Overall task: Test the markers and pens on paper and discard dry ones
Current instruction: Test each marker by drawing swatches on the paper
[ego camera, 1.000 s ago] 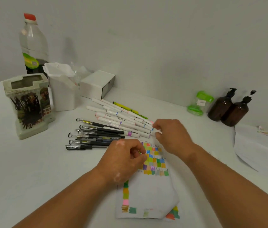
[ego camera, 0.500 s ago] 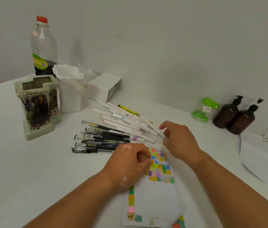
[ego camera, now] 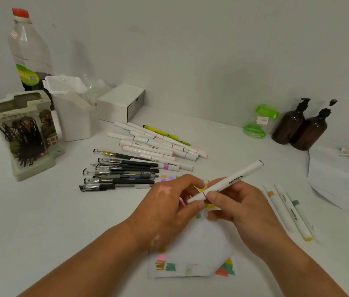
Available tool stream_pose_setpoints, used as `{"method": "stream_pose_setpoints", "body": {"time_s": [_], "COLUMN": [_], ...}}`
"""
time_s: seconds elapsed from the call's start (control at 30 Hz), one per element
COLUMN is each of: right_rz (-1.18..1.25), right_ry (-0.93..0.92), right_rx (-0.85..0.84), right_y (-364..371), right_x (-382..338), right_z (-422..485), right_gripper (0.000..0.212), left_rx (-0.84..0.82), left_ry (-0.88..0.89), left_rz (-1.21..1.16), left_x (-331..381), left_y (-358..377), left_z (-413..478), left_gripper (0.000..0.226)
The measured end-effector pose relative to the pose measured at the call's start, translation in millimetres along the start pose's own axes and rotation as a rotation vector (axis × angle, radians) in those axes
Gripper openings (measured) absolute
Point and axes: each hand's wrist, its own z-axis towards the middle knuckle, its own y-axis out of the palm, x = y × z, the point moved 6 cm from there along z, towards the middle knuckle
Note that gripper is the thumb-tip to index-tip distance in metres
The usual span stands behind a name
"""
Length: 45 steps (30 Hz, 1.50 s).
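Both hands are closed on one white marker (ego camera: 226,184), held in the air just above the paper (ego camera: 193,251): the right hand (ego camera: 242,207) pinches the barrel near its lower end, and the left hand (ego camera: 169,209) grips that same lower end, where I take the cap to be, though the fingers hide it and I cannot tell whether it is off yet. The far end, with a purple tip mark, points up and away to the right. My guess is the cap is about to be pulled, and that is where trouble could start: a stiff cap letting go suddenly could jerk the nib across the fingers, and there is already a pink smear on the back of the left hand. The paper is crowded with colour patches along its top and bottom edges, so a faint test stroke laid over an old patch could be misread and a good marker thrown out, or a dry one kept. The bare middle looks the safer spot. The sheet's lower right corner is curled, and with neither hand pinning it, it may slide under the stroke. Sorting is the other risk: the untested markers (ego camera: 158,146) and black pens (ego camera: 120,172) lie just beyond the paper, while a few markers (ego camera: 287,211) sit to the right, and a careless put-down could mix the groups.
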Motion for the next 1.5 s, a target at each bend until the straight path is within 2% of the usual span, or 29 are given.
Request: {"method": "stream_pose_setpoints", "body": {"time_s": [0.17,0.3,0.4,0.63,0.7,0.8,0.87,1.03,1.17,1.27,1.37,1.5], "right_rz": [0.046,-0.004,-0.042,0.035,0.022,0.097,0.144,0.13,0.138,0.029,-0.076,-0.159], "right_ry": [-0.046,-0.112,-0.135,-0.149,-0.165,-0.133,-0.084,-0.037,-0.009,-0.019,-0.029,0.005], "right_rx": [0.031,-0.015,-0.024,-0.069,-0.025,0.111,0.156,0.099,0.015,-0.009,0.001,-0.007], "right_y": [-14.1,-9.4,-3.6,0.4,-2.8,-18.1,-26.3,-22.2,-13.1,-6.2,-2.2,4.9], "right_x": [-4.4,-3.3,-2.9,-5.6,-6.4,-3.8,0.6,5.3,4.6,3.8,7.8,14.6], "right_z": [-1.5,-4.5,-7.4,-9.6,-9.2,-6.3,-5.2,-4.6,-7.0,-10.1,-11.4,-11.7], "right_gripper": [0.026,0.014,0.018,0.016,0.016,0.017,0.012,0.011,0.02,0.008,0.015,0.012], "left_rx": [-0.061,-0.13,-0.169,-0.135,-0.159,-0.249,-0.319,-0.381,-0.34,-0.325,-0.327,-0.373], "left_ry": [0.003,0.055,0.1,0.136,0.107,-0.049,-0.115,-0.173,-0.102,-0.08,-0.095,-0.111], "left_rz": [0.083,0.124,0.155,0.263,0.266,0.356,0.446,0.558,0.607,0.635,0.617,0.611], "left_x": [0.5,4.2,8.4,11.7,8.0,-12.9,-27.4,-38.8,-30.4,-26.5,-30.2,-34.6], "left_y": [1.9,5.7,9.9,7.6,5.1,-8.4,-18.2,-21.4,0.8,12.8,5.4,2.1], "left_z": [-0.5,-0.9,-2.3,-1.8,-2.2,-1.8,-2.5,-3.3,-4.0,-5.3,-3.9,-3.0], "left_gripper": [0.023,0.023,0.029,0.036,0.038,0.064,0.074,0.078,0.082,0.085,0.087,0.091]}}
